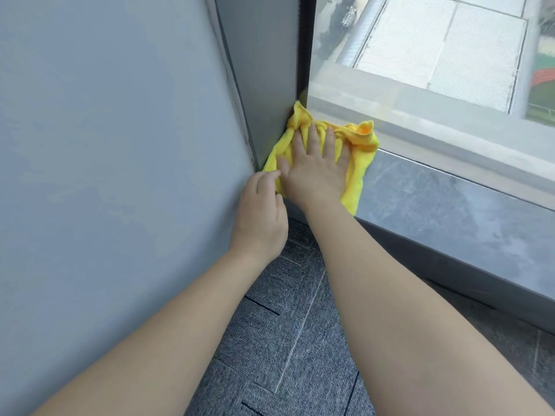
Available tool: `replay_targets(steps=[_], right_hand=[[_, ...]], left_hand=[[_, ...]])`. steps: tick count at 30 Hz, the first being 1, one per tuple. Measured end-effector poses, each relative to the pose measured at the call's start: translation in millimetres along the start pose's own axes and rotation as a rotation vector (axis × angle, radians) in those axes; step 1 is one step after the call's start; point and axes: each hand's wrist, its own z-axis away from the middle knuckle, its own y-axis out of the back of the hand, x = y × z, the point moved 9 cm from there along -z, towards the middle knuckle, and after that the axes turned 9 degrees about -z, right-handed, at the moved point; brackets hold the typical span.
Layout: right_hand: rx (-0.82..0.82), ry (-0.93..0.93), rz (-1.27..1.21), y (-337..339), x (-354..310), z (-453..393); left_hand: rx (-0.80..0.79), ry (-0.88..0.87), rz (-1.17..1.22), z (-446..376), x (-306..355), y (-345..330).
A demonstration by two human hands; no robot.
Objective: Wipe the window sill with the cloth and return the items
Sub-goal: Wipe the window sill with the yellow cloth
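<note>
A grey wall [105, 175] fills the left of the view and meets the window glass [435, 70] at a dark frame; below the glass the dark stone window sill [435, 205] runs off to the right, with grey carpet [285, 340] beneath it. No items to be returned are seen on the visible stretch of sill; it may be judged that they are set aside out of view. The yellow cloth [357, 172] is bunched into the sill's far-left corner, against wall and frame, presumably so that wiping can begin at the end. The right hand [315, 166] is laid flat on the cloth, fingers spread and straight, pressing it down rather than clutching it. The left hand [261, 211] rests at the wall's edge beside the cloth; its fingertips seem to pinch the cloth's near edge, though this cannot be told for certain.
</note>
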Motion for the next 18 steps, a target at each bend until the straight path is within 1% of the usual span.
replay_targets(steps=[2, 7, 9, 11, 14, 16, 18], right_hand=[[-0.019, 0.064, 0.018, -1.3, -6.4, 3.3], [-0.055, 0.231, 0.053, 0.5, -4.2, 20.5], [-0.045, 0.252, 0.042, 3.6, 5.8, 29.7], [-0.033, 0.219, 0.048, 7.0, 23.3, 37.1], [-0.009, 0.114, 0.053, 15.0, 57.8, 47.9], [0.02, 0.032, 0.058, 20.7, 81.9, 57.3], [0.069, -0.067, 0.055, 27.5, 105.9, 67.7]], left_hand=[[0.014, 0.018, -0.004, 1.5, -2.8, 4.6], [0.031, -0.014, -0.065, -0.4, 6.2, 11.5], [0.039, -0.019, -0.081, -2.9, 12.8, 10.5], [0.023, -0.03, -0.09, -5.0, 20.8, 5.1], [-0.022, -0.099, -0.158, -5.0, 37.2, -10.0], [-0.054, -0.13, -0.211, -4.2, 45.7, -20.8], [-0.103, -0.121, -0.252, -2.9, 48.5, -32.5]])
